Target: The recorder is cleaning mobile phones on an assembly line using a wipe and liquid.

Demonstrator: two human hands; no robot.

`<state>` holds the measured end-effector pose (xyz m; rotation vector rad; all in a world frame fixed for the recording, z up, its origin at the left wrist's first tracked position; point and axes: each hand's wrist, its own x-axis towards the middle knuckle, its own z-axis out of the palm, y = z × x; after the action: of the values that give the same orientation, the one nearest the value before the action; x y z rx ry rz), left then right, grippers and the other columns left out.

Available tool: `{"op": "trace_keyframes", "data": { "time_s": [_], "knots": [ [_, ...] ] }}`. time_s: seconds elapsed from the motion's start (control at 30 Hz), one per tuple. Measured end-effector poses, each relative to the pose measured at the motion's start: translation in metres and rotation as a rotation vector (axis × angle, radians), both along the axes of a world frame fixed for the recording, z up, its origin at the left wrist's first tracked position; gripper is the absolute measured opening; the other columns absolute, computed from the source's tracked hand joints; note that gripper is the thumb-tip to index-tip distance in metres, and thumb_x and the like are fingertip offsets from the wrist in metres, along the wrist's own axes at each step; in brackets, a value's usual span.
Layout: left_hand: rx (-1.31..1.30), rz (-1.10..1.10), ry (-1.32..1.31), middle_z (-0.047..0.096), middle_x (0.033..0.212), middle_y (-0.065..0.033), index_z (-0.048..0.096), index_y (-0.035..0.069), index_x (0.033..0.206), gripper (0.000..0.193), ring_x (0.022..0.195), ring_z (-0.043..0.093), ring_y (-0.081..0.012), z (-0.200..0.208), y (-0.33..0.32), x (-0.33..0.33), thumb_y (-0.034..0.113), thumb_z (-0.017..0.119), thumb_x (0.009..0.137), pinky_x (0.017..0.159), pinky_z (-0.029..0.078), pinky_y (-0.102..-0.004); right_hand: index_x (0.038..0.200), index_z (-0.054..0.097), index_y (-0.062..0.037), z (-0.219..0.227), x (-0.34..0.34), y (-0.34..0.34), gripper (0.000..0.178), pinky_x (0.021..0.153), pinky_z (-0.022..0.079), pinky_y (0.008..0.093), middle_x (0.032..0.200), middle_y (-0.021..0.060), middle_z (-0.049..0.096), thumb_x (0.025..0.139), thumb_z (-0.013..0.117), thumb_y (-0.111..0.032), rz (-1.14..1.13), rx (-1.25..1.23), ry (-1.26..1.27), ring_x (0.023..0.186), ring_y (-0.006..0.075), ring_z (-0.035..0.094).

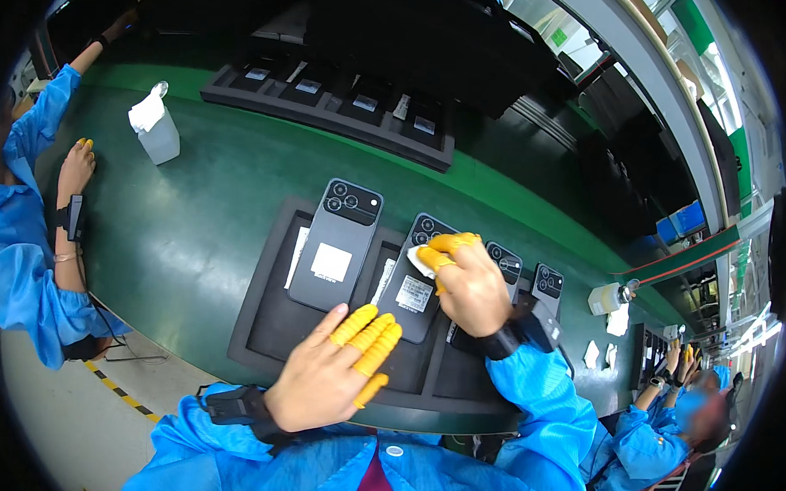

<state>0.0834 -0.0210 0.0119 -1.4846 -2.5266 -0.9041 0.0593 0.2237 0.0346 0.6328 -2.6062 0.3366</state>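
Note:
My right hand [476, 290], with yellow finger cots on some fingers, pinches a folded white wipe [420, 262] against the back of a dark smartphone [394, 318], just below its camera block. A white label sticks to the middle of this phone. My left hand [324, 369] has its yellow-covered fingers stretched out by the phone's lower left edge; whether they touch it I cannot tell. The phone lies in a dark foam tray [253, 327]. To its left is another smartphone [308, 284] with a white label. On the right, two more phones [547, 284] are partly covered by my right hand and arm.
A second dark tray [328, 112] with several labelled items stands at the back. A bottle [160, 144] topped with white cloth is at left, near a co-worker's hand [76, 169]. At right are another bottle [604, 300] and white scraps [591, 355]. More people sit farther right.

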Motion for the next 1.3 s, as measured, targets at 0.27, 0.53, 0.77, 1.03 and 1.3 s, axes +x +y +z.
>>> {"op": "trace_keyframes", "data": {
  "time_s": [0.27, 0.53, 0.77, 1.03, 1.3],
  "knots": [
    [0.173, 0.138, -0.159, 0.055, 0.135, -0.0202, 0.053, -0.002, 0.135, 0.056, 0.132, 0.047, -0.0382, -0.017, 0.005, 0.006, 0.018, 0.070, 0.085, 0.112, 0.035, -0.0459, 0.082, 0.070, -0.0059, -0.043, 0.012, -0.029, 0.015, 0.067, 0.052, 0.0319, 0.085, 0.0041, 0.060, 0.071, 0.067, -0.014, 0.048, 0.054, 0.114, 0.085, 0.0223, 0.061],
    [0.217, 0.161, -0.299, 0.053, 0.138, -0.0212, 0.042, -0.002, 0.143, 0.066, 0.135, 0.044, -0.0396, -0.014, 0.003, 0.003, 0.020, 0.069, 0.087, 0.113, 0.033, -0.0455, 0.095, 0.071, -0.0019, 0.000, 0.014, -0.005, 0.028, 0.084, 0.053, 0.0387, 0.103, 0.0114, 0.064, 0.068, 0.065, 0.002, 0.139, -0.169, -0.113, 0.095, 0.0321, 0.062],
    [-0.102, 0.082, -0.058, 0.056, 0.131, -0.0216, 0.048, -0.003, 0.138, 0.071, 0.133, 0.046, -0.0355, -0.011, 0.015, 0.001, 0.039, 0.071, 0.085, 0.116, 0.029, -0.0480, 0.082, 0.071, -0.0036, -0.033, -0.023, -0.018, 0.014, 0.078, 0.053, 0.0328, 0.094, 0.0075, 0.062, 0.071, 0.067, -0.010, 0.018, 0.070, 0.101, 0.092, 0.0238, 0.060],
    [-0.114, 0.111, -0.091, 0.056, 0.133, -0.0191, 0.050, -0.002, 0.138, 0.068, 0.134, 0.046, -0.0344, -0.007, 0.012, 0.002, 0.036, 0.071, 0.085, 0.116, 0.030, -0.0463, 0.091, 0.072, -0.0002, -0.022, 0.016, 0.029, 0.028, 0.082, 0.055, 0.0386, 0.101, 0.0126, 0.064, 0.063, 0.072, 0.002, -0.079, -0.011, -0.051, 0.096, 0.0323, 0.063],
    [-0.083, 0.081, -0.104, 0.055, 0.134, -0.0200, 0.045, -0.001, 0.142, 0.065, 0.134, 0.043, -0.0362, -0.010, 0.014, 0.001, 0.024, 0.067, 0.086, 0.116, 0.030, -0.0467, 0.089, 0.070, -0.0011, -0.033, 0.050, 0.000, 0.024, 0.079, 0.052, 0.0361, 0.094, 0.0121, 0.062, 0.066, 0.066, -0.002, -0.063, -0.053, -0.038, 0.088, 0.0309, 0.060]
  ]
}}
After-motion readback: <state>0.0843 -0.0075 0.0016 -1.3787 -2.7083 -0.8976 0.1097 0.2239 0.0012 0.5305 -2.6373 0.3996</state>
